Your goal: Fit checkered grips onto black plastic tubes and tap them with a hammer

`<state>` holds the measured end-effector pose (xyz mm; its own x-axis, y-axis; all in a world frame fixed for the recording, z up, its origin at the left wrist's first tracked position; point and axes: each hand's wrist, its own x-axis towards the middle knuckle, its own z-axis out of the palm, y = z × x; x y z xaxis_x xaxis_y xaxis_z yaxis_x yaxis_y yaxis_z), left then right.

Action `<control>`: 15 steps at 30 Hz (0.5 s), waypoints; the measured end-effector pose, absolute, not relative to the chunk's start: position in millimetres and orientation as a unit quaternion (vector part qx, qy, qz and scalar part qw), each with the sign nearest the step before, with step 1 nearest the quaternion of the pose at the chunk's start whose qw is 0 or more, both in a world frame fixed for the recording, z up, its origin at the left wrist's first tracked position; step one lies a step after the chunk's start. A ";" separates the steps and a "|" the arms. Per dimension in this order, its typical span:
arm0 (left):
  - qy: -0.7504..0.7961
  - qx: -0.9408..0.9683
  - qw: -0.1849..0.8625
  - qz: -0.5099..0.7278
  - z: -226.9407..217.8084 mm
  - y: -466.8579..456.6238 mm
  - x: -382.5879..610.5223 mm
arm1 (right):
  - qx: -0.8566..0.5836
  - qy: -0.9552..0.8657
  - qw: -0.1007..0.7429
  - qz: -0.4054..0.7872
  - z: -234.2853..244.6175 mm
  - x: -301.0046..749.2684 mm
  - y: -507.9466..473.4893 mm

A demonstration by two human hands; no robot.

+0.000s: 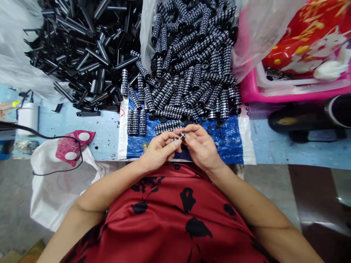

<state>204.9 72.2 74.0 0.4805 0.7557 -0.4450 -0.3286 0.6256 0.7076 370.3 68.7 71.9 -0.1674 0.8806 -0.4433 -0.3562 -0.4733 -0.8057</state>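
My left hand [161, 148] is closed in a pinch, with a thin shiny metal pin [180, 138] between the thumb and fingers. Close against it, my right hand [202, 148] pinches a small black wheel with white marks [182, 134] at the end of the pin. The fingertips of both hands nearly meet and partly cover these parts. Just beyond the hands lies a black stick of stacked wheels with white characters [168, 126]. Below both hands is a blue woven sheet [227, 142].
Many more such wheel sticks [192, 65] spill from a clear plastic bag. Black plastic strips [90, 54] are heaped at the left. At the right stand a pink basket [290, 98] and a dark bottle [298, 115] lying down. A black cable [55, 138] crosses the left table edge.
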 end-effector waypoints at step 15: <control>0.441 0.175 0.802 0.363 78.5 79.6 197.7 | -0.683 -0.728 0.058 0.005 43.5 511.2 82.3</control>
